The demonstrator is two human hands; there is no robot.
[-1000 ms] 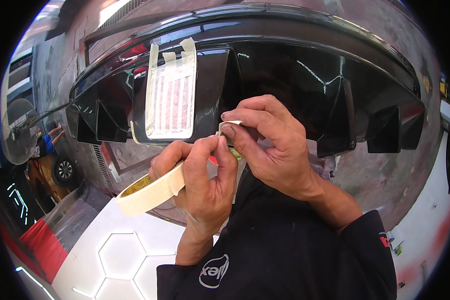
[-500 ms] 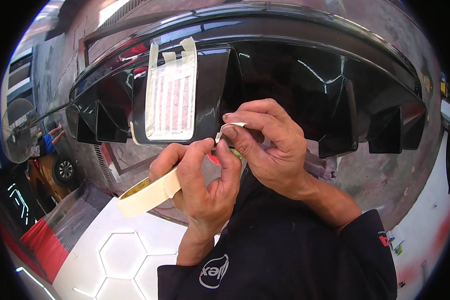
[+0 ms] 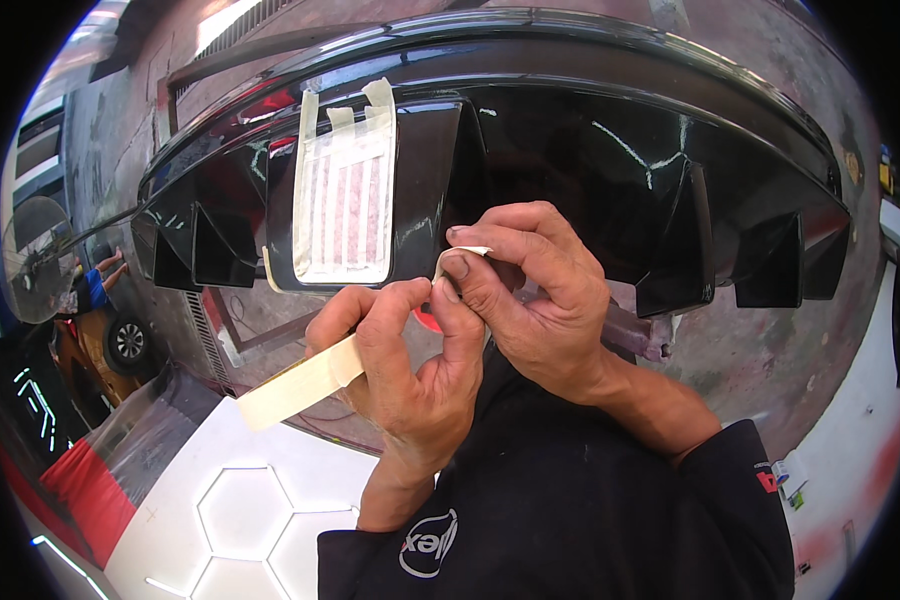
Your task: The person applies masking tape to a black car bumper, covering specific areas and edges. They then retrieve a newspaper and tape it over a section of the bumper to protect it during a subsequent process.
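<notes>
My left hand (image 3: pixel 410 365) has a roll of cream masking tape (image 3: pixel 300 385) hung on its curled fingers, seen nearly edge-on. Its thumb and forefinger are closed at the near end of a short strip of tape (image 3: pixel 478 249). My right hand (image 3: pixel 545 290) pinches that same strip between thumb and fingers, so the two hands almost touch. Just beyond them stands a glossy black car bumper part (image 3: pixel 570 150) with several fins. On its left-centre block, strips of masking tape (image 3: pixel 345 215) outline a rounded rectangle, with stripes across a reddish dull surface and loose ends at the top.
A rear-view mirror-like round disc (image 3: pixel 38 260) on a stalk is at the left. Behind it are a tyre (image 3: pixel 130 340) and part of a person in blue (image 3: pixel 95 285). Red and clear sheeting (image 3: pixel 90 490) lies at lower left, beside a white floor with hexagon light reflections (image 3: pixel 245 510).
The tape roll has turned slightly, so its patterned inner side no longer shows. Both hands keep their pinch on the strip with only a tiny shift.
</notes>
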